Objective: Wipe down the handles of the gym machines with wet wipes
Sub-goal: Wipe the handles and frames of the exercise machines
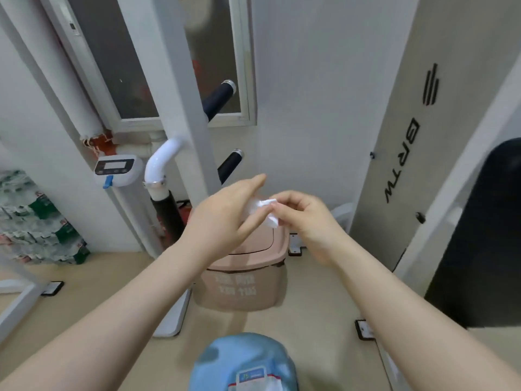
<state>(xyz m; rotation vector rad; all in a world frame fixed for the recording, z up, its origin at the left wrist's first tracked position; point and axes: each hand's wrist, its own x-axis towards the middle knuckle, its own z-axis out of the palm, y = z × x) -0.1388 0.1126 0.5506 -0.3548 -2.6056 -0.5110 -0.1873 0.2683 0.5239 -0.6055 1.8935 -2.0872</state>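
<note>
A crumpled white wet wipe (266, 210) is between my two hands, above a pink lidded bin (251, 261). My right hand (301, 218) pinches the wipe with curled fingers and thumb. My left hand (228, 213) lies against the wipe with its fingers stretched out straight. Behind them, on a white machine frame (186, 108), two black padded handles stick out: an upper one (218, 98) and a lower one (229, 166). A white curved tube with a black grip (166, 213) hangs at the left of the frame.
A blue wipe pack (242, 365) sits at the bottom centre. A small display unit (117, 170) is mounted left of the frame. Stacked bottled-water packs (36, 221) fill the left corner. A grey branded panel (417, 153) and a black pad (485, 238) stand at the right.
</note>
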